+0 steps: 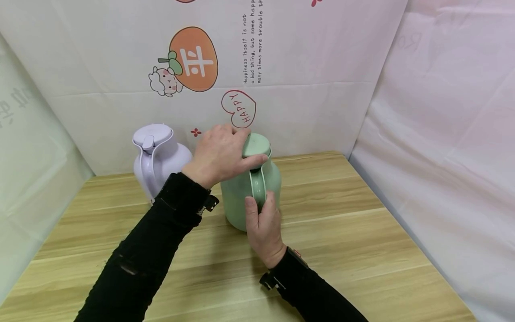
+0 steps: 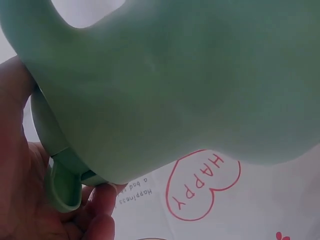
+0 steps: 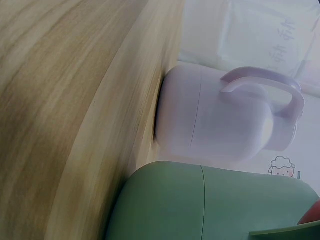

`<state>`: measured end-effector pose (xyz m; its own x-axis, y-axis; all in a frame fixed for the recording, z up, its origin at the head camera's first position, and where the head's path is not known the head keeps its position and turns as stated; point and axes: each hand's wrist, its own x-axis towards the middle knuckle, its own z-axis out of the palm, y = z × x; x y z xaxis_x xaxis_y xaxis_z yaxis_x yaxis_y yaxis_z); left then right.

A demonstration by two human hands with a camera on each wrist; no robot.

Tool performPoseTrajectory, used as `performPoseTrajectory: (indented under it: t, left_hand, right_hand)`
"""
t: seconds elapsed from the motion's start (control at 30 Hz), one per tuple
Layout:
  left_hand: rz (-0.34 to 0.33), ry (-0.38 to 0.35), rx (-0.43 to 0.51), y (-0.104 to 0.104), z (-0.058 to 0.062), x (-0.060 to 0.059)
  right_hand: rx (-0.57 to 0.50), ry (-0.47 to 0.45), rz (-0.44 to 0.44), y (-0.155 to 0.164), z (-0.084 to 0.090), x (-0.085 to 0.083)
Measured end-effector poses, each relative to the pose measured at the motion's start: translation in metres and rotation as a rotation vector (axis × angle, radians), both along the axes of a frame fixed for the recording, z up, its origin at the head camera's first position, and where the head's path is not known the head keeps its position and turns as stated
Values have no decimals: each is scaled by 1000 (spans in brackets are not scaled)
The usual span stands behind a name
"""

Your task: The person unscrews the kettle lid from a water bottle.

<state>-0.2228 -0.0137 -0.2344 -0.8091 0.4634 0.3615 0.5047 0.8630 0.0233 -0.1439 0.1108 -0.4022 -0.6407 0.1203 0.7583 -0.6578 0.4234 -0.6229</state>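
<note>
A pale green jug (image 1: 241,197) stands upright on the wooden table (image 1: 342,232). My left hand (image 1: 221,154) lies over its round lid (image 1: 255,144), fingers curled round the lid's rim and thumb pressed along its near edge. My right hand (image 1: 263,226) grips the jug's handle (image 1: 258,185) from below, fingers wrapped round it. In the left wrist view the green jug (image 2: 175,85) fills the frame, with my left hand (image 2: 20,200) at its left edge. The right wrist view shows the green jug's side (image 3: 200,205); the right hand is out of sight there.
A lilac jug (image 1: 158,158) with a closed lid stands just left of and behind the green one; it appears as the lilac jug (image 3: 220,120) on the table (image 3: 60,100). Printed white sheets wall in the back and both sides.
</note>
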Motion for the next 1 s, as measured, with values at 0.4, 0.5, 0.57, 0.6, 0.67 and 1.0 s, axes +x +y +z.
performPoseTrajectory:
  t: [0.4, 0.5, 0.57, 0.6, 0.67, 1.0]
  left_hand:
    - [50, 32, 20, 5, -5, 1]
    - [53, 41, 29, 5, -6, 0]
    - [55, 44, 38, 5, -7, 0]
    - [55, 45, 42, 5, -7, 0]
    - [56, 49, 51, 5, -7, 0]
    - [58, 61, 126, 5, -4, 2]
  right_hand:
    - [-6, -8, 2, 0, 2, 1]
    - [-3, -8, -7, 0, 1, 1]
    - [-1, -10, -9, 0, 1, 1]
    - [-1, -10, -10, 0, 1, 1]
    - [0, -13, -9, 0, 1, 1]
    - [-11, -19, -2, 1, 2, 1]
